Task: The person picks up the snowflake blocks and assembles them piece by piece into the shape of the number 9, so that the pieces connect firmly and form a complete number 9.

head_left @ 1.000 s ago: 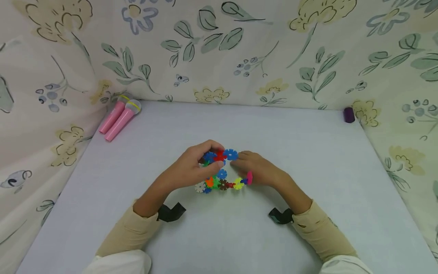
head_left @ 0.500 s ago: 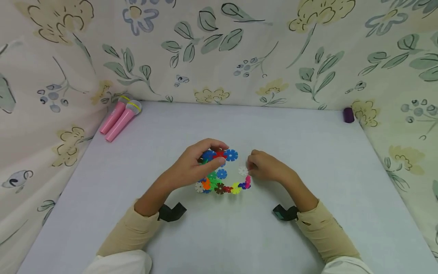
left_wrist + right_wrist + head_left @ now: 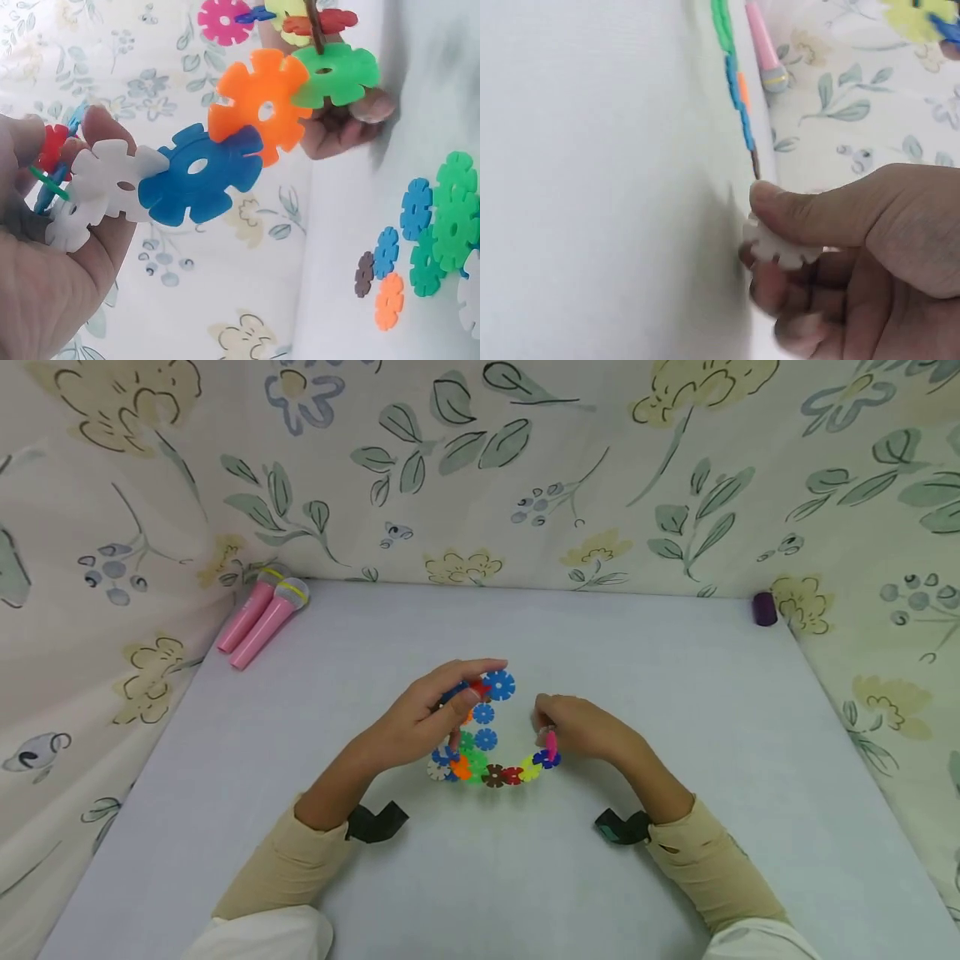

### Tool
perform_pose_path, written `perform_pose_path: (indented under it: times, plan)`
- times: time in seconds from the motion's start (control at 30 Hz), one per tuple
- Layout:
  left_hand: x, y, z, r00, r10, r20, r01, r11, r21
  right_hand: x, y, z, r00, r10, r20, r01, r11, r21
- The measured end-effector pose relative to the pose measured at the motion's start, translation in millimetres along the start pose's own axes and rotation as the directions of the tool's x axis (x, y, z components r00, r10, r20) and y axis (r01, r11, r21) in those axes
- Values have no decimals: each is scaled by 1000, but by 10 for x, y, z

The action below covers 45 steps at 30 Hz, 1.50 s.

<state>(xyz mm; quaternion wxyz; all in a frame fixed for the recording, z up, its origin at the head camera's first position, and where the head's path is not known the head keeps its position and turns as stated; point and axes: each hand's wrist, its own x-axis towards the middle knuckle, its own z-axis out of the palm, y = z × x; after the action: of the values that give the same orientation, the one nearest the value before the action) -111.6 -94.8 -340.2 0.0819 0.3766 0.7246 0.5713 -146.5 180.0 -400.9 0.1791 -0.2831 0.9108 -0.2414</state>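
A chain of flower-shaped interlocking plastic discs (image 3: 495, 775) in several colours curves between the hands in the head view. My left hand (image 3: 408, 714) grips one end, with white, green, blue and red discs between thumb and fingers. In the left wrist view, a white disc, a dark blue disc (image 3: 199, 174), an orange disc (image 3: 262, 105) and a green disc (image 3: 341, 73) run outward, with a pink disc (image 3: 225, 22) at the far end. My right hand (image 3: 592, 731) pinches a white disc (image 3: 784, 246) between thumb and fingers, close to that pink end.
Beneath the chain, more discs lie on the white table, among them a green disc (image 3: 454, 229) and an orange disc (image 3: 390, 301). Two pink toy microphones (image 3: 262, 631) lie at the back left. A dark purple cylinder (image 3: 765, 610) stands at the back right, beside the floral cloth (image 3: 480, 468).
My right hand moves right from the blue disc, then shows a white disc in its fingers. The chain's low side shifts right, while the end in my left hand rises slightly.
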Motion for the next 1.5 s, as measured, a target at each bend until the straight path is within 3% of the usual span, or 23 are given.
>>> perform_pose_path:
  times: [0.1, 0.17, 0.23, 0.3, 0.37, 0.47, 0.7, 0.8, 0.93, 1.13, 1.27, 1.5]
  plan:
    - [-13, -11, -6, 1000, -20, 11, 20, 1000, -2, -55, 7, -89, 994, -9, -105, 25, 989, 148]
    - [-16, -14, -9, 1000, -15, 4, 15, 999, 34, -107, -18, -166, 977, -64, -204, 125, 945, 303]
    - [-16, -11, -9, 1000, -5, -12, 6, 997, 76, -168, -69, -234, 952, -128, -277, 249, 852, 460]
    - [-10, -9, -5, 999, 5, -33, -1, 993, 115, -224, -139, -282, 936, -191, -296, 338, 725, 600]
    - [-9, -6, 0, 999, 13, -50, -6, 992, 128, -269, -215, -302, 933, -242, -267, 360, 603, 712]
    - [-8, -5, 6, 998, 27, -60, -20, 994, 112, -305, -305, -291, 935, -286, -210, 331, 491, 806]
    - [2, -45, 16, 994, 103, -44, -100, 993, 60, -323, -407, -237, 928, -307, -210, 337, 452, 826]
    - [13, -74, 32, 990, 141, -26, -140, 989, 38, -316, -423, -212, 925, -310, -218, 339, 420, 842]
    - [19, -95, 73, 980, 193, -52, -189, 980, 69, -301, -442, -181, 925, -300, -233, 332, 341, 880]
    - [42, -100, 148, 939, 293, -177, -266, 950, 163, -287, -484, -150, 953, -170, -251, 286, 232, 930]
    - [57, -97, 175, 934, 291, -207, -261, 952, 163, -278, -495, -135, 962, -107, -251, 267, 190, 945]
    - [55, -106, 188, 954, 196, -227, -173, 978, 120, -261, -480, -130, 955, -129, -267, 285, 151, 946]
